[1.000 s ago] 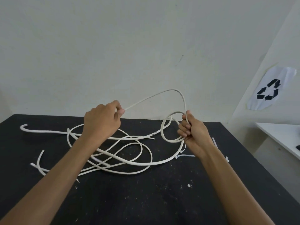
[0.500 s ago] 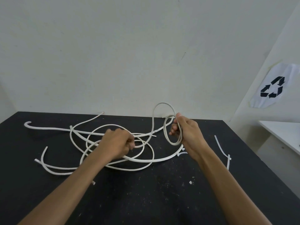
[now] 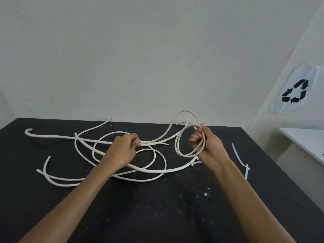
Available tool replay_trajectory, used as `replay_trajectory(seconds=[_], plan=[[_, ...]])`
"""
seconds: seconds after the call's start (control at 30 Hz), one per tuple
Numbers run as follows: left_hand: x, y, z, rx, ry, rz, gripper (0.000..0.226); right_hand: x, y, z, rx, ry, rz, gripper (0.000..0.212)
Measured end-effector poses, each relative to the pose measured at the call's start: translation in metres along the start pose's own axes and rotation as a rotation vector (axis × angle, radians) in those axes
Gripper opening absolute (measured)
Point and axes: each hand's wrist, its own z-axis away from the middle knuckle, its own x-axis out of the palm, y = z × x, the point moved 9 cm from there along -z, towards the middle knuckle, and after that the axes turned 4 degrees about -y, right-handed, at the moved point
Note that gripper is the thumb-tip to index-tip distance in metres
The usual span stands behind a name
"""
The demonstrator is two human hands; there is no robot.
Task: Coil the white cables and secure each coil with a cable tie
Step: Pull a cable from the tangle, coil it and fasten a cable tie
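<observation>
Several white cables (image 3: pixel 82 146) lie tangled on the black table (image 3: pixel 157 207). My right hand (image 3: pixel 208 146) holds a small coil of white cable (image 3: pixel 178 148) upright above the table, two or three loops wide, fingers curled around its right side. A free strand runs from the coil leftward to my left hand (image 3: pixel 122 149), which pinches it just above the tangle. A translucent cable tie (image 3: pixel 240 158) lies on the table to the right of my right hand. Another cable tie (image 3: pixel 197 163) peeks out under that hand.
A pale wall stands directly behind the table's far edge. At the right, a paper with a black recycling symbol (image 3: pixel 294 92) hangs on a side wall, and a white surface (image 3: pixel 306 139) sits below it. White specks dot the near tabletop.
My left hand dropped from a raised position down to the tangle and gripped the strand lower. The large raised loop was drawn into the coil in my right hand.
</observation>
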Motion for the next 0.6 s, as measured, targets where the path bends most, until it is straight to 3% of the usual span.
replay_trajectory(seconds=[0.13, 0.3, 0.6], plan=[[-0.016, 0.016, 0.007, 0.012, 0.157, -0.156, 0.015, 0.0, 0.004, -0.003, 0.069, -0.023, -0.068, 0.035], [-0.025, 0.042, 0.011, 0.085, 0.216, -0.327, 0.018, 0.0, 0.0, 0.001, 0.106, -0.043, 0.105, 0.04], [-0.081, 0.057, 0.006, 0.116, 0.47, -0.326, 0.016, -0.008, -0.007, 0.004, 0.114, 0.007, 0.238, 0.039]])
